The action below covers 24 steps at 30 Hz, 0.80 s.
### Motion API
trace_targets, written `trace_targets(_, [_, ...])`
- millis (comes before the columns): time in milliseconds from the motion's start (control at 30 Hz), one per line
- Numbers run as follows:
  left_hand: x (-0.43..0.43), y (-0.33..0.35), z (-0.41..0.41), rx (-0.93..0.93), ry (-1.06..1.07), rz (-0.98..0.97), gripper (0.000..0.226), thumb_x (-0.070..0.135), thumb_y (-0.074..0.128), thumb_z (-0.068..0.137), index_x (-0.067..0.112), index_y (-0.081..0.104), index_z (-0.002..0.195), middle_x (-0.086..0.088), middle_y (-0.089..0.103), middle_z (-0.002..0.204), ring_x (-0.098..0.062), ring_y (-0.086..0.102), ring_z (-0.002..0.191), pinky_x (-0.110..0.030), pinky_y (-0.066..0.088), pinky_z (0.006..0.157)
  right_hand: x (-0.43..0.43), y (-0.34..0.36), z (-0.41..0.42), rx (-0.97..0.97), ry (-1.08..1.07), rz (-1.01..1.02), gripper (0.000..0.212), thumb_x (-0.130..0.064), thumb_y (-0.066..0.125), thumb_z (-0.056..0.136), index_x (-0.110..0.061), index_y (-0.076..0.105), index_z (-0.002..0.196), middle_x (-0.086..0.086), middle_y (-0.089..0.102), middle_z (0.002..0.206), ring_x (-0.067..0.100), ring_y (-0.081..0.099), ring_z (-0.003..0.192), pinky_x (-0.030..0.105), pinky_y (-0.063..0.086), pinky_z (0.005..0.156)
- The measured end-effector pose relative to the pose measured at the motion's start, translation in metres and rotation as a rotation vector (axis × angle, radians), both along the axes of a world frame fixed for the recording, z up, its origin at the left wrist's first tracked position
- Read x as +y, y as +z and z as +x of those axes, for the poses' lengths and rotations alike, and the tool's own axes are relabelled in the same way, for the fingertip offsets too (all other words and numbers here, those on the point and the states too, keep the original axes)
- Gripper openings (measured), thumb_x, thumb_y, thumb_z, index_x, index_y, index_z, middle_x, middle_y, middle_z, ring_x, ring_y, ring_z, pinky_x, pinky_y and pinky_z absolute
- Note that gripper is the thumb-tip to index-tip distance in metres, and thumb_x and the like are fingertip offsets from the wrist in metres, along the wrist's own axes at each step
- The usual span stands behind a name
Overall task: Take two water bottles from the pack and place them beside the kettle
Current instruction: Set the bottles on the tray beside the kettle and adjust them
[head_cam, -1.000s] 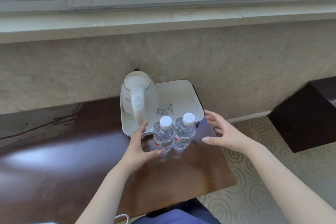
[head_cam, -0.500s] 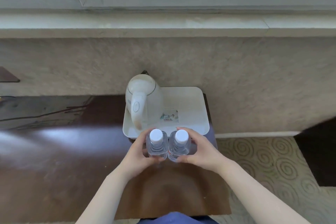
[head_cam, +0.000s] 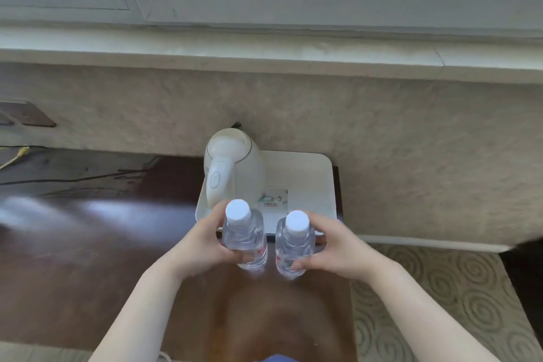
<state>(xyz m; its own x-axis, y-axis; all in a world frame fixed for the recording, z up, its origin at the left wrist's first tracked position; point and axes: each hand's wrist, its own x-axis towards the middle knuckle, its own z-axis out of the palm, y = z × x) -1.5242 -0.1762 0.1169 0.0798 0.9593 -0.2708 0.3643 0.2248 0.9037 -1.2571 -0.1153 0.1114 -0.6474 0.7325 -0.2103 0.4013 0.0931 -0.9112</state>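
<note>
Two clear water bottles with white caps are held upright over the dark wooden table (head_cam: 88,244), just in front of the white tray (head_cam: 311,173). My left hand (head_cam: 202,247) grips the left bottle (head_cam: 244,232). My right hand (head_cam: 338,247) grips the right bottle (head_cam: 293,244). A small gap separates the two bottles. The white kettle (head_cam: 235,167) stands on the tray's left half, its handle facing me, right behind the left bottle. I cannot tell whether the bottle bases touch the table. No pack is in view.
A small printed card (head_cam: 273,200) lies on the tray beside the kettle. The wall and window sill (head_cam: 264,50) rise behind the tray. Patterned carpet (head_cam: 440,288) lies to the right of the table edge. Cables (head_cam: 17,156) run at the far left.
My hands closed on the two standing bottles, one each, and have pulled them slightly apart and nearer to me. The camera view has tilted up toward the window.
</note>
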Motion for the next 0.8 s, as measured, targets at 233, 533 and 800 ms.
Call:
trace_targets(233, [0.056, 0.025, 0.02, -0.026, 0.052, 0.147, 0.073, 0.04, 0.093, 0.053, 0.046, 0.052, 0.113, 0.019, 0.065, 0.111, -0.004, 0.06, 0.111, -0.016, 0.052, 0.082, 0.051, 0.034, 0.031, 0.133, -0.154, 0.056, 0.07, -0.005, 0.09, 0.062, -0.037, 0.061, 0.117, -0.005, 0.07, 0.11, 0.014, 0.066, 0.106, 0.029, 0.053, 0.091])
trace_targets(533, [0.133, -0.001, 0.051, 0.013, -0.027, 0.099, 0.068, 0.01, 0.086, 0.062, 0.046, 0.048, 0.106, 0.01, 0.062, 0.109, -0.016, 0.058, 0.111, -0.036, 0.053, 0.092, 0.123, 0.012, 0.034, 0.074, -0.261, 0.01, 0.074, 0.003, 0.088, 0.062, -0.017, 0.055, 0.125, -0.018, 0.073, 0.1, -0.001, 0.067, 0.098, 0.012, 0.051, 0.076])
trace_targets(800, [0.172, -0.026, 0.063, 0.049, -0.037, 0.037, 0.071, 0.005, 0.082, 0.067, 0.036, 0.041, 0.115, 0.022, 0.055, 0.105, 0.008, 0.053, 0.096, 0.002, 0.041, 0.061, 0.156, -0.021, 0.023, 0.068, -0.305, -0.03, 0.073, 0.002, 0.088, 0.064, -0.018, 0.054, 0.126, -0.011, 0.067, 0.109, -0.008, 0.065, 0.096, 0.012, 0.051, 0.08])
